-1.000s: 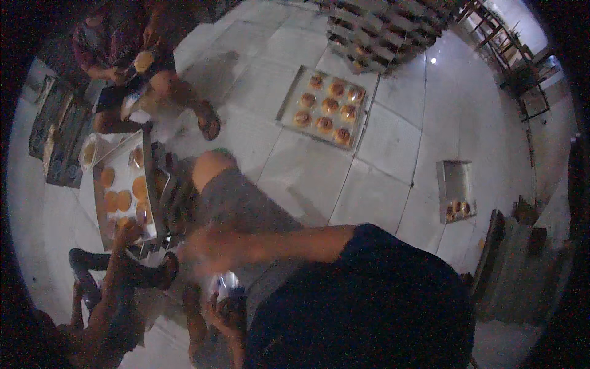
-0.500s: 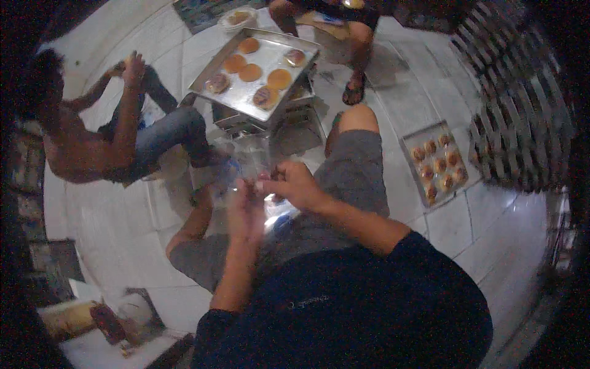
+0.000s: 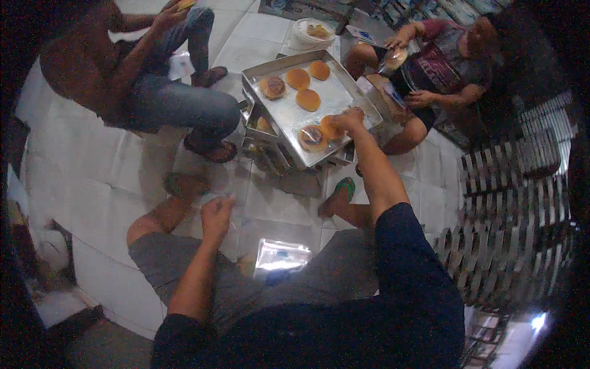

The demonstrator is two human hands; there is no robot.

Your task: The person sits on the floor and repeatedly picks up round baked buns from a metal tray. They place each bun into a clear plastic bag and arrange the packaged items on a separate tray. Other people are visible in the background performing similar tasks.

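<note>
My right hand (image 3: 351,121) reaches over a metal baking tray (image 3: 294,142), its fingers closed at the right edge of a round golden bun (image 3: 332,127). Beside that bun lies a bun in clear wrap with a dark print (image 3: 313,138). Closer in, my left hand (image 3: 217,216) is raised above my left thigh with its fingers closed. Faint clear film, seemingly a clear plastic bag, shows by its fingertips, though blurred. A shiny stack of clear plastic bags (image 3: 283,254) rests between my thighs.
More buns (image 3: 308,99) lie on the tray, which tops a pile of trays. Across it, a person holds a wrapped bun (image 3: 395,58); another person sits at left with a yellowish piece (image 3: 184,5). A white tub (image 3: 312,33) stands behind. Metal racks (image 3: 513,203) fill the right.
My hands have parted. The right hand has gone from in front of me to the bun on the tray; the left has moved away left. The view has shifted, bringing the far person into sight.
</note>
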